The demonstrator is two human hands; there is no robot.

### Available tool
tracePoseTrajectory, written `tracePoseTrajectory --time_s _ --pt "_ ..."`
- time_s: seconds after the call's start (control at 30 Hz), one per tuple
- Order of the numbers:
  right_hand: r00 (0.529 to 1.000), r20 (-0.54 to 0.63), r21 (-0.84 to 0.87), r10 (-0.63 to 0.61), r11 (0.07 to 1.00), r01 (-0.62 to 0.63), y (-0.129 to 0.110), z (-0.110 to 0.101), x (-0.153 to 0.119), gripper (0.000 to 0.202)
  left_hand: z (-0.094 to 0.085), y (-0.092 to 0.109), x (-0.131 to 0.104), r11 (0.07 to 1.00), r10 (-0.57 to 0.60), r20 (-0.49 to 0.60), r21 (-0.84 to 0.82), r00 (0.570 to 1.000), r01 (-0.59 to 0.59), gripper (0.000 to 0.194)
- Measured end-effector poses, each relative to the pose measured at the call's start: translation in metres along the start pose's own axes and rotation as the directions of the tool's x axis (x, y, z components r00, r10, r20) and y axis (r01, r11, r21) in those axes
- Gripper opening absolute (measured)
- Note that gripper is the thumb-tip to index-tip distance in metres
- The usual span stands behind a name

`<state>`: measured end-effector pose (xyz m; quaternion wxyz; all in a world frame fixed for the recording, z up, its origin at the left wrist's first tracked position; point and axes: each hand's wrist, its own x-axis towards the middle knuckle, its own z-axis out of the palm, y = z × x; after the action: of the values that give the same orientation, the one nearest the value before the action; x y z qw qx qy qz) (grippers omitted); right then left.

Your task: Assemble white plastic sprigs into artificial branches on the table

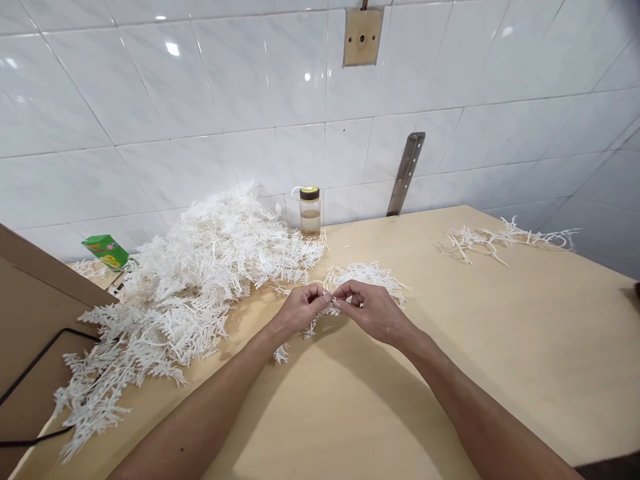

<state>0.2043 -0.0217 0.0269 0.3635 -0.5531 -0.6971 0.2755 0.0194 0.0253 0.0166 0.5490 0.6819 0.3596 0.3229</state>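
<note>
My left hand (301,308) and my right hand (373,310) meet fingertip to fingertip above the table, both closed in a pinch. Between them is a thin white branched sprig (320,326), partly hidden by the fingers; some of it hangs below them. Just behind the hands lies a small heap of white sprigs (370,273). A much larger pile of the same white sprigs (215,260) spreads over the left side, its nearest edge close to my left hand. Where exactly each fingertip grips is too small to make out.
A clear bottle with a dark lid (310,213) stands by the tiled wall. A green box (106,251) and a cardboard box (45,300) are at the left. Several loose white stems (475,241) lie at the table's (525,340) back right. A metal bracket (406,175) leans against the wall.
</note>
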Motion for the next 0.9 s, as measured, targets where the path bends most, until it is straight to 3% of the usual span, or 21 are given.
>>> tracePoseTrajectory --time_s 0.4,0.53,0.7,0.8,0.9 --pt "0.992 0.051 -0.078 0.119 0.99 -0.115 -0.004 0.008 0.0 0.022 0.004 0.0 0.0 0.984 -0.055 -0.114 0.162 0.992 0.073 0.035" --pt "0.96 0.172 0.071 0.221 0.969 -0.236 -0.002 0.004 -0.002 0.024 0.004 0.003 0.0 0.99 -0.065 -0.08 0.122 0.995 0.075 0.042" --pt "0.94 0.274 0.238 0.204 0.932 -0.272 0.006 0.002 -0.001 0.022 0.001 0.01 -0.003 0.99 -0.085 -0.007 0.112 0.996 0.085 0.046" --pt "0.941 0.263 0.273 0.211 0.92 -0.283 0.007 0.003 0.0 0.017 -0.003 0.011 -0.004 0.993 -0.075 0.044 0.097 0.996 0.07 0.043" --pt "0.958 0.18 0.214 0.224 0.941 -0.26 0.004 0.003 0.001 0.013 -0.005 0.007 -0.003 0.995 -0.051 0.061 0.092 0.997 0.046 0.04"
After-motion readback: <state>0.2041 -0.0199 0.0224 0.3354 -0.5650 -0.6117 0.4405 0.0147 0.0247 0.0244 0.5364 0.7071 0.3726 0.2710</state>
